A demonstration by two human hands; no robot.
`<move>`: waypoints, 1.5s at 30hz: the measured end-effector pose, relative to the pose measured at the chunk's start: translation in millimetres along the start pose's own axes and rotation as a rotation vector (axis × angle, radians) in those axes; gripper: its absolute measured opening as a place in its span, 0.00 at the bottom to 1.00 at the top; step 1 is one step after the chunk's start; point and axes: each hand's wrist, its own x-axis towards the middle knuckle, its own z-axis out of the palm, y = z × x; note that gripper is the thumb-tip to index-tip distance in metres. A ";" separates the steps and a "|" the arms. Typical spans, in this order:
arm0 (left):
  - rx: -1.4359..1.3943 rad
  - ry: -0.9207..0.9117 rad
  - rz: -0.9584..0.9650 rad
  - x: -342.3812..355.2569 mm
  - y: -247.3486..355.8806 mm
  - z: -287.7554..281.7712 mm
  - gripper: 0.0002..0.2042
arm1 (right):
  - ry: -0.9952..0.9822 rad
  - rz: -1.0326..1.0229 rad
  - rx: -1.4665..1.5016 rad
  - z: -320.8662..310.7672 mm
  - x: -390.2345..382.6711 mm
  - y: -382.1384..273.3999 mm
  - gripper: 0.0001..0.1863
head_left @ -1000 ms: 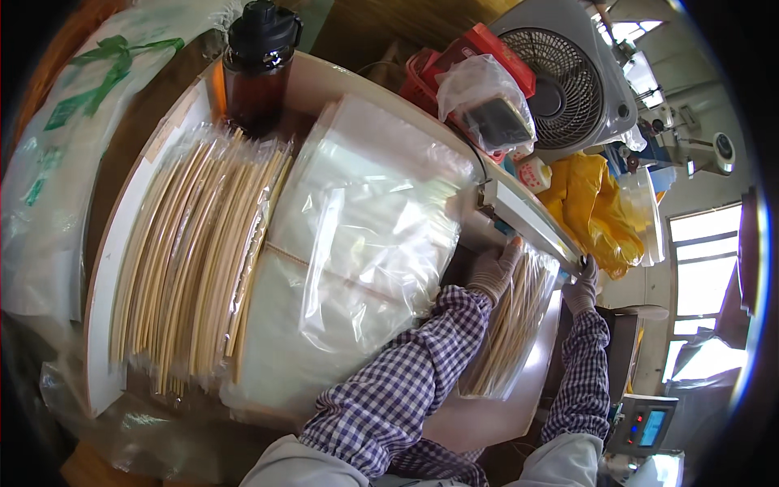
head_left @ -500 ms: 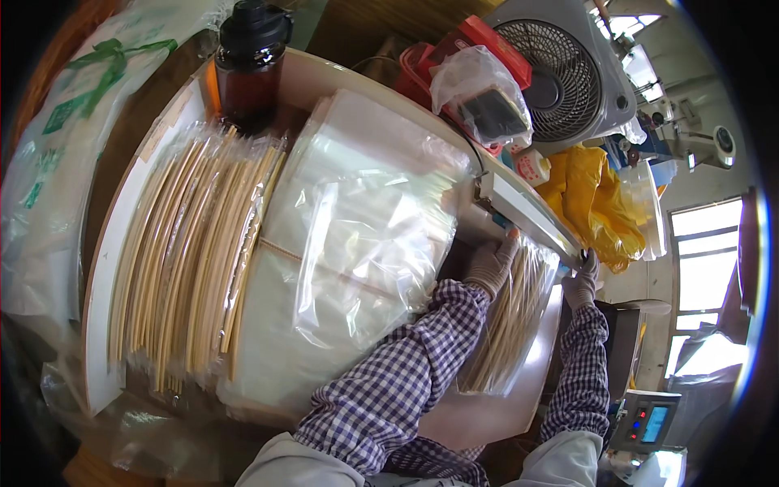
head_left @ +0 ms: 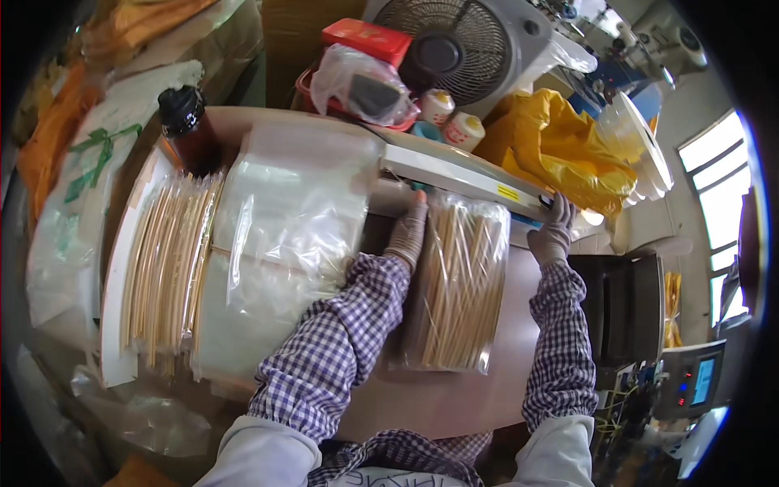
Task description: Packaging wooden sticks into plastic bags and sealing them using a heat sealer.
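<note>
A clear bag of wooden sticks (head_left: 462,284) lies in front of me, its far end under a long white bar (head_left: 454,173) that looks like a bag sealer's arm. My left hand (head_left: 408,233), in a grey glove with a bare fingertip, is at the bag's left edge. One finger stretches toward the bar; the others are mostly hidden. At the bar's right end, my right hand (head_left: 554,230), also gloved, has its fingers bent over the tip. To the left lies a stack of clear plastic bags (head_left: 284,211). Beyond it are several filled stick bags (head_left: 170,268).
A dark bottle (head_left: 188,134) stands at the far left of the white-edged tray (head_left: 122,300). Behind the bar are a grey fan (head_left: 442,53), a red basket with a wrapped item (head_left: 357,85), small white bottles (head_left: 462,130) and a yellow bag (head_left: 560,150). A lit display (head_left: 702,381) is at right.
The whole view has swung to the right, so the scene sits further left and more level. Both hands stay by the bag and the bar; the bag shows more squarely.
</note>
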 end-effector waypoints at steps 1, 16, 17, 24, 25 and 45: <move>-0.013 0.032 0.012 1.7 -2.1 -4.0 0.44 | -0.028 0.025 0.020 -3.3 0.9 -6.4 0.47; 0.172 -0.242 0.028 -116.2 -38.7 -4.3 0.25 | -0.442 0.275 1.631 -48.2 -174.4 -57.9 0.38; -0.120 -0.440 0.148 -147.4 -34.3 -9.5 0.25 | -0.380 0.307 1.723 -68.4 -198.6 -61.2 0.40; -0.167 -0.316 0.473 -324.1 7.0 -93.3 0.33 | -0.421 -0.085 1.440 -148.8 -300.7 -131.2 0.46; 0.038 -0.237 0.591 -330.3 14.2 -100.3 0.31 | -0.547 -0.014 1.528 -150.2 -300.8 -136.4 0.41; 0.746 1.026 0.199 -439.4 79.6 -490.8 0.20 | -1.208 -0.003 2.834 -275.6 -307.4 -414.6 0.06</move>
